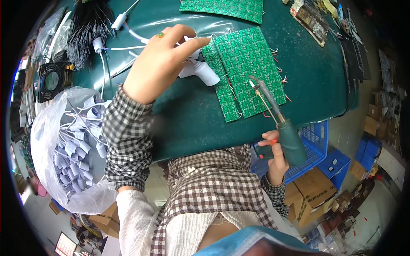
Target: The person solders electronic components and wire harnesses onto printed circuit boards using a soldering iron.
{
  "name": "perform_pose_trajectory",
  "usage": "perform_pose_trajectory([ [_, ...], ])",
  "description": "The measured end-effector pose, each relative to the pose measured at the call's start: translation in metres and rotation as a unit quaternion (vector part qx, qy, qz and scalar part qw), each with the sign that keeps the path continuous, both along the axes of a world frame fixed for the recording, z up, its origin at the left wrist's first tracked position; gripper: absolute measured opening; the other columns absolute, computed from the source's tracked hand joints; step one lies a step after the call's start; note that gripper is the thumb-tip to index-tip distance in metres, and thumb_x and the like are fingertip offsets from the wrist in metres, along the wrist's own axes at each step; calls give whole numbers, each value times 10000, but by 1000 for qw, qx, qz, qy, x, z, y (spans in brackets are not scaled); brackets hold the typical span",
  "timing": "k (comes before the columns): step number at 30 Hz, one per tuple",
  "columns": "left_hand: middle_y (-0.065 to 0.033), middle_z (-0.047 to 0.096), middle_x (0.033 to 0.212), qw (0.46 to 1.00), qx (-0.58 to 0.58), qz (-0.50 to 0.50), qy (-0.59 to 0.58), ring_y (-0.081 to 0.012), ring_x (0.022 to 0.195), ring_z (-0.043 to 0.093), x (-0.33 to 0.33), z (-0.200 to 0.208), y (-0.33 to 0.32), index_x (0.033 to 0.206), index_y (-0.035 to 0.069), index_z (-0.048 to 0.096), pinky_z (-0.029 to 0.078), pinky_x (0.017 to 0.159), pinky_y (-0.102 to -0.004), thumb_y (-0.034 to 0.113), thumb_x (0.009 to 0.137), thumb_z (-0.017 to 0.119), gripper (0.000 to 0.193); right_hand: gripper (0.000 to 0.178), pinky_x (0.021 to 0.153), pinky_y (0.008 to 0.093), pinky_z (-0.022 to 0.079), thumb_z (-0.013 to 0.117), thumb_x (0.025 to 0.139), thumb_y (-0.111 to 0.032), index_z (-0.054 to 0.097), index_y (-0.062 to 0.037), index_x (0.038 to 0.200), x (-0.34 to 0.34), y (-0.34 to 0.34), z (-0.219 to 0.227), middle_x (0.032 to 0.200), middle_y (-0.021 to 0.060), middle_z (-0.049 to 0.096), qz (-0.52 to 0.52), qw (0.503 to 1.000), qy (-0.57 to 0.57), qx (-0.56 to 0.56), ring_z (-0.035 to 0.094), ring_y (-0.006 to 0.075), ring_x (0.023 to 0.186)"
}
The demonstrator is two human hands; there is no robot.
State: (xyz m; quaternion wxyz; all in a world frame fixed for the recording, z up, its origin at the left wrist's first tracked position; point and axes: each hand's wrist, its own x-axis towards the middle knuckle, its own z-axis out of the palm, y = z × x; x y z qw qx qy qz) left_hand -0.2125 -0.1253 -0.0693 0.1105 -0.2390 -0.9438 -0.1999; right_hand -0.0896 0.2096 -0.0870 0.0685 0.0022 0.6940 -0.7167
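Observation:
My left hand reaches over the table with fingers and thumb curled around white plastic sockets. One cup-shaped white socket sticks out below the thumb, against the edge of a narrow green circuit board strip; the fingertips are partly hidden. A wider panel of green circuit boards lies beside the strip, with red, white and black wires along its right edge. In my right hand is a green soldering gun, gripped at its handle, its metal tip above the lower part of the panel.
Another green board panel lies at the far side. A clear plastic bag full of white sockets is at the left, near a black fan and a wire bundle. A blue crate and cardboard box stand right of my lap.

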Motion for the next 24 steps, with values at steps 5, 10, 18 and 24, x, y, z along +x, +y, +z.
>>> perform_pose_trajectory([
  [5,-81,610,1166,995,-88,42,33,-277,1068,596,6,22,-7,1262,120,654,479,884,-406,-80,756,661,545,303,708,342,616,612,1001,-200,618,79,1119,-3,-1,0,1037,186,655,-3,1000,2,-3,672,253,924],
  [10,-77,584,1048,992,-88,81,25,-274,981,588,21,36,-10,1191,107,677,490,832,-399,-26,747,715,466,324,707,339,613,620,1000,-228,621,75,1117,-1,-4,6,1025,182,652,-4,1000,3,0,671,253,929],
  [18,-76,578,1025,997,-31,72,26,-270,879,599,8,10,-40,1263,136,644,516,750,-379,101,670,850,629,342,725,348,604,636,989,-249,620,69,1116,-1,-7,15,1025,180,645,3,1000,-1,13,671,246,893],
  [24,-58,580,939,990,51,123,-45,-217,793,561,2,14,-54,1282,143,632,515,721,-337,313,516,954,848,329,737,344,600,635,984,-237,622,65,1112,2,-6,17,1033,176,640,-17,1000,-13,19,672,239,864],
])
